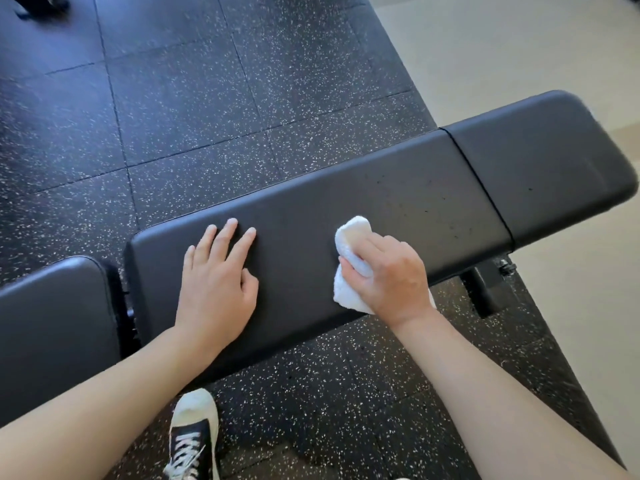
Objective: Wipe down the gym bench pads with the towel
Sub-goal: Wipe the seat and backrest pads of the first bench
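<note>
On the long black bench pad point(311, 216), the right hand point(391, 275) has its fingers curled round a bunched white towel point(349, 237) and holds it down against the vinyl near the pad's front edge, while the left hand point(216, 275) lies flat beside it, fingers straight and spread, well apart from the towel. A second pad point(540, 161) adjoins on the right across a narrow seam and a third pad point(52, 323) sits lower left, with a black-and-white sneaker point(194, 434) planted on the speckled rubber floor point(173, 98) below.
</note>
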